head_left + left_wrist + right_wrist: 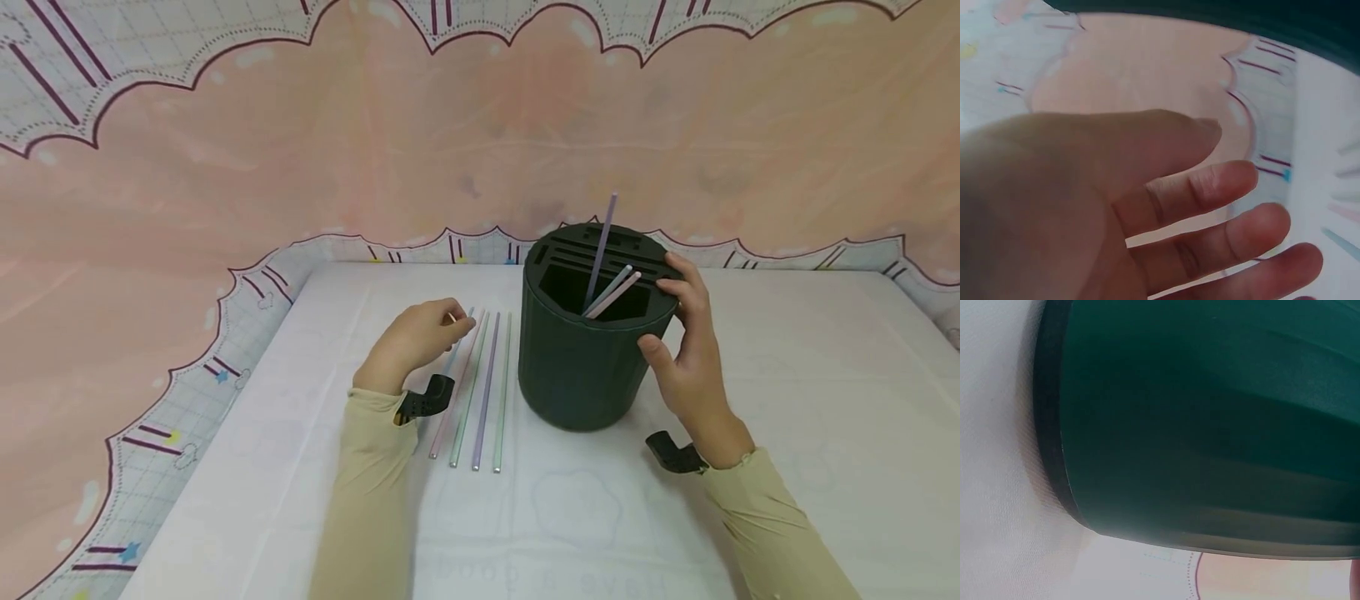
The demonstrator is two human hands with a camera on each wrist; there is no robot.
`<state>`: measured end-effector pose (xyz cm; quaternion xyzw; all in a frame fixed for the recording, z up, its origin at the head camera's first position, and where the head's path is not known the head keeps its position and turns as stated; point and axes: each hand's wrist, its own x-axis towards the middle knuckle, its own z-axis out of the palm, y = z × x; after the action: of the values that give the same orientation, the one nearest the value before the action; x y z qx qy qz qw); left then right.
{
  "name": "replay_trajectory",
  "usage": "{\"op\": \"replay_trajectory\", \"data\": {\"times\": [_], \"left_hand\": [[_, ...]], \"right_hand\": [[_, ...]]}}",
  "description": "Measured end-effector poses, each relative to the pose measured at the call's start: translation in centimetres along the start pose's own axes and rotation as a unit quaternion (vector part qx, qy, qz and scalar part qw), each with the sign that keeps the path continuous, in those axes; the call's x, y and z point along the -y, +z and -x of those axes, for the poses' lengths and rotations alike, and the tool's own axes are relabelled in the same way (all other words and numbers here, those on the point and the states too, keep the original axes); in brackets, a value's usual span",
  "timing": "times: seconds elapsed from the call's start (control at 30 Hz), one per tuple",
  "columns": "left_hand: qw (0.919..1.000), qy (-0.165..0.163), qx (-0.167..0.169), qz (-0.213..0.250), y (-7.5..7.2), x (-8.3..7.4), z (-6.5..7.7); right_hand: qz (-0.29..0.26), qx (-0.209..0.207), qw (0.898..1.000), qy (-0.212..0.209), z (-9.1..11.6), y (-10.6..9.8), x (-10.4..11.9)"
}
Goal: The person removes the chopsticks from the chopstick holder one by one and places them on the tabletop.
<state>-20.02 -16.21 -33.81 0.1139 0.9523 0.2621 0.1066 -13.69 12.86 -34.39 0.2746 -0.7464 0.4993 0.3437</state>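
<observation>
Over on the left, the left hand (pixel 420 333) hovers at the far end of the loose row, fingers relaxed and lightly bent, thumb apart from them; the left wrist view shows nothing between thumb and fingertips, so no hold there. Just by those fingers lies the blue stick (pixel 451 361), partly hidden by the hand, and next along the white table (pixel 825 375) come the pink stick (pixel 458 383), a green stick (pixel 470 389), the purple stick (pixel 487 392) and a second green stick (pixel 503 392), nearest the container. And there it stands, the dark green container (pixel 581 375), upright to the right of the row, gripped by the right hand (pixel 693 367): fingers bent over the slotted top's edge, thumb against the side wall. Three more sticks lean in its large opening: a purple one (pixel 602 250) rising tallest, a blue one (pixel 613 286) and a pink one (pixel 618 292) side by side, lower down. Both wrists carry black cameras below beige sleeves, and behind it all spreads a peach cloth (pixel 375 150) with scalloped borders.
</observation>
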Motion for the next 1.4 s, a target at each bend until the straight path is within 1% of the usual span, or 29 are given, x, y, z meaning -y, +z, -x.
{"op": "replay_trajectory", "data": {"times": [0.23, 0.43, 0.57, 0.67, 0.77, 0.9, 0.97, 1.03, 1.07, 1.17, 1.2, 1.23, 1.27, 1.3, 1.33, 1.4], "left_hand": [[0.999, 0.034, -0.02, -0.018, -1.0, -2.5, 1.8], [0.9961, 0.077, -0.036, -0.024, -1.5, -4.2, 3.2], [0.9912, 0.115, -0.063, -0.016, -1.7, -5.2, 3.8], [0.9854, 0.144, -0.091, -0.007, -1.8, -6.0, 4.3], [0.9787, 0.176, -0.105, 0.009, -1.7, -6.8, 4.7], [0.9656, 0.227, -0.121, 0.035, -1.4, -8.0, 5.3], [0.956, 0.253, -0.143, 0.039, -1.1, -8.6, 5.5], [0.9412, 0.284, -0.177, 0.045, -0.8, -9.2, 5.8], [0.932, 0.301, -0.196, 0.048, -0.6, -9.6, 5.9], [0.9002, 0.348, -0.254, 0.06, -0.1, -10.7, 6.1], [0.8919, 0.357, -0.27, 0.061, 0.1, -11.1, 6.1], [0.8864, 0.361, -0.283, 0.06, 0.2, -11.4, 6.1], [0.8844, 0.359, -0.294, 0.053, 0.4, -11.7, 6.1], [0.8842, 0.354, -0.302, 0.041, 0.6, -11.9, 6.1], [0.8859, 0.346, -0.308, 0.027, 0.8, -12.0, 6.1], [0.8925, 0.327, -0.31, -0.002, 1.1, -12.2, 6.0]], "right_hand": [[0.003, 0.003, 1.0, 0.004, 0.0, -0.2, 0.0], [0.005, 0.003, 1.0, 0.006, 0.1, -0.2, 0.0], [0.004, 0.003, 1.0, 0.005, 0.0, -0.2, 0.0], [0.001, 0.004, 1.0, 0.005, 0.0, -0.3, 0.0], [0.0, 0.004, 1.0, 0.004, 0.0, -0.3, 0.0], [-0.002, 0.003, 1.0, 0.001, -0.1, -0.3, 0.0], [-0.003, 0.003, 1.0, 0.0, -0.1, -0.3, 0.0], [-0.003, 0.004, 1.0, -0.001, -0.2, -0.3, 0.1], [-0.002, 0.004, 1.0, -0.001, -0.2, -0.3, 0.1], [-0.003, 0.005, 1.0, 0.0, -0.2, -0.3, 0.1], [-0.003, 0.004, 1.0, 0.0, -0.2, -0.4, 0.1], [-0.002, 0.004, 1.0, 0.001, -0.2, -0.4, 0.1], [-0.003, 0.004, 1.0, 0.001, -0.2, -0.4, 0.1], [-0.004, 0.004, 1.0, 0.0, -0.3, -0.4, 0.1], [-0.004, 0.004, 1.0, 0.0, -0.3, -0.4, 0.1], [-0.003, 0.005, 1.0, -0.002, -0.3, -0.4, 0.1]]}}
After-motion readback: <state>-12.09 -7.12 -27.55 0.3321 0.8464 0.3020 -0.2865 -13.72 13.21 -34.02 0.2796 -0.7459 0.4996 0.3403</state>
